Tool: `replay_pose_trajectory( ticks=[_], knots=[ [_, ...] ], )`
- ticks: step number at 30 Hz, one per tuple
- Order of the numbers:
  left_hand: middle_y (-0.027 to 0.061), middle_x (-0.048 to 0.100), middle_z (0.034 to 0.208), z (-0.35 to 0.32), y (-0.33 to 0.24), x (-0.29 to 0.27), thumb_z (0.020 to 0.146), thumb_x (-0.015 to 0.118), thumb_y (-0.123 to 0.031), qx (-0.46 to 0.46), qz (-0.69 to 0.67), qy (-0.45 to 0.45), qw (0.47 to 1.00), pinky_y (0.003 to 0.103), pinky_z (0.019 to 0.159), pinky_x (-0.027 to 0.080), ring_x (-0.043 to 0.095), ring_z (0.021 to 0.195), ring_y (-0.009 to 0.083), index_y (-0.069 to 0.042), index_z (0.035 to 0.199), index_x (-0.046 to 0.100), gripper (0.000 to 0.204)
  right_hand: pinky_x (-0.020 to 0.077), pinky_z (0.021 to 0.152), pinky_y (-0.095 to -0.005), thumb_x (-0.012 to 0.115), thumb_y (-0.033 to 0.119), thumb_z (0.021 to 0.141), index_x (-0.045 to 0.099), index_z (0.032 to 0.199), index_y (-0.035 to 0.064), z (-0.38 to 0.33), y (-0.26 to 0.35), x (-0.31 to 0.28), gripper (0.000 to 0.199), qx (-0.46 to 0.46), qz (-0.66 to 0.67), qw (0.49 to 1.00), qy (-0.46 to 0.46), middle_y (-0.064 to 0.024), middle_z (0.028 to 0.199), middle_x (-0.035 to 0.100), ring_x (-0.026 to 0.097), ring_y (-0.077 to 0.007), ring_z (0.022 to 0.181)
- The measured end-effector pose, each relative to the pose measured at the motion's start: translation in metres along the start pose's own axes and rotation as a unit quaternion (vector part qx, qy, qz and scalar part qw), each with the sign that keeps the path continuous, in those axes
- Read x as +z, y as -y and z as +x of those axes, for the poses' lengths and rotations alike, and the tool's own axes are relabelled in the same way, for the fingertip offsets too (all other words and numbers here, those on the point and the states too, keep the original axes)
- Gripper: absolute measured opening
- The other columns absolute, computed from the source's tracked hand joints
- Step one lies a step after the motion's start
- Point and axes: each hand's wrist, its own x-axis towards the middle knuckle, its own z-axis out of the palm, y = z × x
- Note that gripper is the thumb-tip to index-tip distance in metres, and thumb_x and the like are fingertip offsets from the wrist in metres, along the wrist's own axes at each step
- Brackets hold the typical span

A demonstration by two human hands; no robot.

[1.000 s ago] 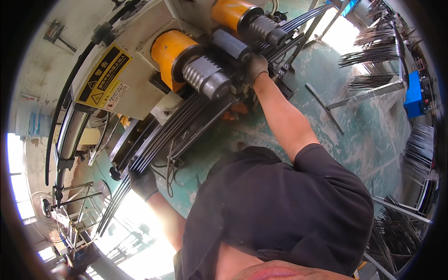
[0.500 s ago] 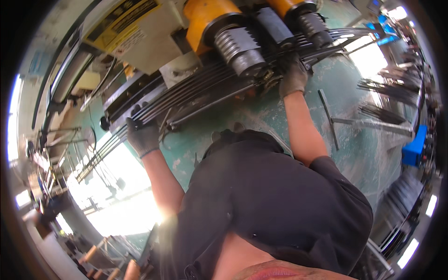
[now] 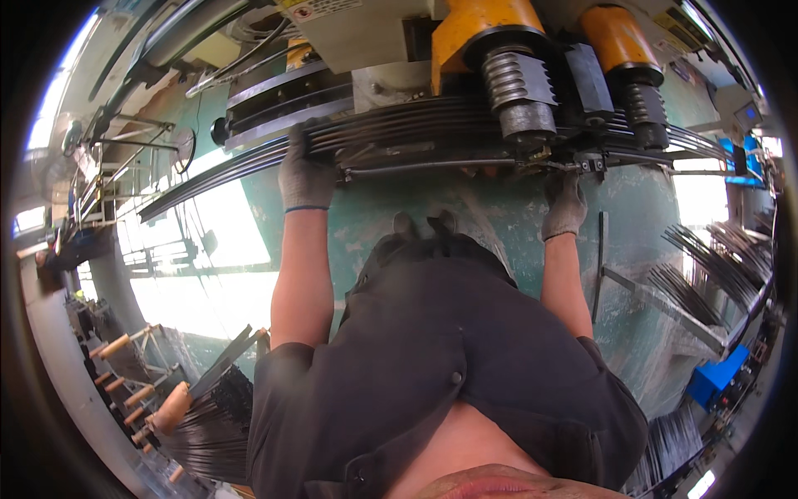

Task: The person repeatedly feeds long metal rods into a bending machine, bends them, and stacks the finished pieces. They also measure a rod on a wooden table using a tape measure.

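My left hand (image 3: 306, 176), in a grey work glove, is closed around a bundle of long, thin dark metal bars (image 3: 241, 166) that runs across in front of the machine. My right hand (image 3: 565, 208), gloved too, has its fingers curled up against a small metal clamp fixture (image 3: 592, 164) at the machine's front edge. Its fingertips are partly hidden there, so what they hold does not show. Between the hands, a thinner rod (image 3: 432, 166) lies along the near side of the bars. Two orange-topped machine heads with ribbed metal spindles (image 3: 528, 104) stand just above the bundle.
At right, a metal stand (image 3: 665, 308) carries bundles of dark rods (image 3: 715, 258), with a blue box (image 3: 719, 374) nearby. At lower left are a rack with wooden-looking rollers (image 3: 137, 395) and more dark bars (image 3: 212, 424). My feet stand on a worn green floor (image 3: 474, 212).
The view has turned, levelling the machine. My right hand has drawn back from among the bars toward me, to the fixture's near side. My left hand stays on the bars, slightly farther along.
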Motion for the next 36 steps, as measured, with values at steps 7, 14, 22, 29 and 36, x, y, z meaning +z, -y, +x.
replay_pose_trajectory(
  ticks=[7, 14, 22, 29, 36],
  knots=[
    [0.0218, 0.064, 0.132, -0.007, -0.007, -0.005, 0.11, 0.055, -0.035, -0.084, -0.025, 0.05, 0.995, 0.058, 0.112, 0.049, 0.061, 0.125, 0.0403, 0.003, 0.134, 0.057, 0.045, 0.0556, 0.087, -0.0327, 0.066, 0.04, 0.105, 0.069, 0.133, 0.0003, -0.035, -0.041, 0.009, 0.049, -0.024, -0.152, 0.985, 0.078, -0.0072, 0.119, 0.072, 0.067, -0.0198, 0.102],
    [0.0235, 0.062, 0.132, 0.009, -0.172, -0.114, 0.112, 0.047, -0.034, 0.07, -0.101, 0.01, 0.992, 0.059, 0.111, 0.047, 0.059, 0.125, 0.0418, 0.003, 0.136, 0.056, 0.045, 0.0553, 0.066, -0.0324, 0.072, 0.027, 0.101, 0.072, 0.116, 0.0114, -0.093, -0.092, -0.016, 0.022, 0.112, -0.187, 0.976, -0.015, -0.0051, 0.092, 0.072, 0.07, -0.0205, 0.079],
    [0.0204, 0.066, 0.122, 0.046, -0.428, -0.252, 0.114, 0.044, -0.035, 0.204, -0.076, -0.212, 0.953, 0.063, 0.109, 0.052, 0.064, 0.117, 0.0394, 0.0, 0.121, 0.061, 0.04, 0.0502, 0.065, -0.0372, 0.067, 0.038, 0.103, 0.07, 0.102, 0.0058, -0.18, -0.182, -0.011, 0.032, 0.2, -0.257, 0.941, -0.091, -0.0064, 0.085, 0.072, 0.066, -0.0214, 0.074],
    [0.0216, 0.064, 0.122, 0.062, -0.518, -0.314, 0.113, 0.048, -0.039, 0.184, -0.004, -0.18, 0.966, 0.065, 0.104, 0.055, 0.063, 0.116, 0.0391, -0.003, 0.124, 0.058, 0.039, 0.0584, 0.083, -0.0485, 0.076, 0.031, 0.085, 0.067, 0.109, 0.0095, -0.124, -0.277, -0.163, 0.033, -0.001, -0.626, 0.77, 0.124, -0.0136, 0.103, 0.078, 0.075, -0.0349, 0.101],
    [0.017, 0.057, 0.145, 0.058, -0.526, -0.329, 0.112, 0.045, -0.039, 0.142, 0.303, -0.082, 0.939, 0.057, 0.111, 0.053, 0.058, 0.133, 0.0386, -0.012, 0.155, 0.044, 0.051, 0.0554, 0.065, -0.0386, 0.068, 0.041, 0.1, 0.069, 0.108, 0.0063, -0.199, -0.208, -0.051, 0.035, 0.17, -0.331, 0.927, -0.053, -0.009, 0.093, 0.073, 0.071, -0.0239, 0.081]
  ],
)
